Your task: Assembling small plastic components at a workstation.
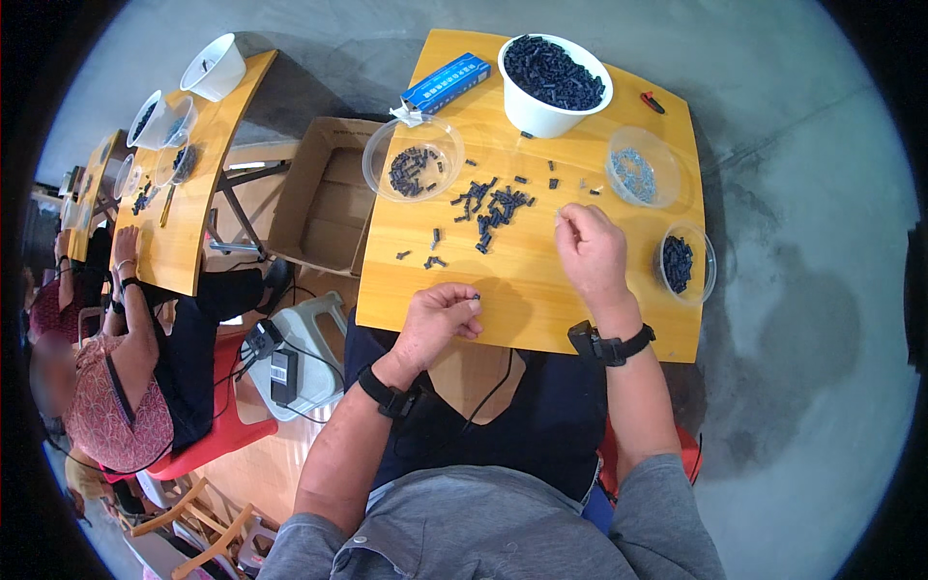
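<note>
Near the table's front edge, my left hand (440, 321) pinches a small black part (476, 297) between thumb and fingertips; only its end shows. My right hand (592, 249) is raised farther right with fingers pressed together, and whatever sits at its fingertips is too small to make out. Beyond my hands lies a loose pile of small black plastic parts (500, 205), with a few strays nearer my left hand. Past my right hand stands a clear tub of small silvery pieces (633, 177). A clear round bowl (674, 266) holding black parts rests by the right edge.
A white bucket (517, 118) heaped with black parts stands at the back, beside a blue box (445, 85). A clear tub (373, 164) sits left; a red-handled tool (652, 102) lies far right. Leftward are a cardboard box (324, 193), a grey stool (304, 338) and a person at another table.
</note>
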A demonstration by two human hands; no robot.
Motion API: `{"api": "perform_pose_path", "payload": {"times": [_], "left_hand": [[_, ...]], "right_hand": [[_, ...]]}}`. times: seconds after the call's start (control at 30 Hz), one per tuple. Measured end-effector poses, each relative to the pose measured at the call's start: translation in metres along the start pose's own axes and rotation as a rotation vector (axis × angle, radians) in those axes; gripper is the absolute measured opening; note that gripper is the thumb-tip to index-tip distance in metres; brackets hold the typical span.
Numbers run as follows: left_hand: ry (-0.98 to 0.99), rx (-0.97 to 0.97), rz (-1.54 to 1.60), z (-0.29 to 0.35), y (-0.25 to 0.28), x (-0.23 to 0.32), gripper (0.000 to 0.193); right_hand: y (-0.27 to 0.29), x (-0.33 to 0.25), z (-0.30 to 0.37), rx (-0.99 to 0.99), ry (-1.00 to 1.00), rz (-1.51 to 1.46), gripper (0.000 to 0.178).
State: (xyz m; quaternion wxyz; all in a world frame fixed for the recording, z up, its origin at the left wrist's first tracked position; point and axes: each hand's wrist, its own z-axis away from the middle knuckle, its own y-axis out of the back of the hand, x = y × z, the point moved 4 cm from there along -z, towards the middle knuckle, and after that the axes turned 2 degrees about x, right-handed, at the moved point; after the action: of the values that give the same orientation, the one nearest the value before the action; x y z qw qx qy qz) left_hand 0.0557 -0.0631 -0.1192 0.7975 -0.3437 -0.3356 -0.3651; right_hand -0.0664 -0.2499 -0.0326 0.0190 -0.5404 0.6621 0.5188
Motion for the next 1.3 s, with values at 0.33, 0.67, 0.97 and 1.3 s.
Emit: {"api": "perform_pose_path", "payload": {"times": [0.33, 0.67, 0.97, 1.3], "left_hand": [[-0.005, -0.014, -0.011, -0.002, -0.001, 0.002, 0.013], [0.003, -0.023, 0.024, -0.002, -0.001, 0.001, 0.013], [0.012, -0.023, 0.048, -0.003, 0.0, -0.001, 0.013], [0.01, -0.038, 0.052, -0.004, 0.001, -0.002, 0.012]], "right_hand": [[-0.02, 0.038, 0.021, -0.253, -0.067, 0.208, 0.007], [-0.04, 0.024, 0.001, -0.259, -0.011, 0.177, 0.011], [-0.052, 0.03, 0.0, -0.267, -0.04, 0.259, 0.013], [-0.008, 0.001, -0.003, -0.03, -0.116, -0.061, 0.009]]}}
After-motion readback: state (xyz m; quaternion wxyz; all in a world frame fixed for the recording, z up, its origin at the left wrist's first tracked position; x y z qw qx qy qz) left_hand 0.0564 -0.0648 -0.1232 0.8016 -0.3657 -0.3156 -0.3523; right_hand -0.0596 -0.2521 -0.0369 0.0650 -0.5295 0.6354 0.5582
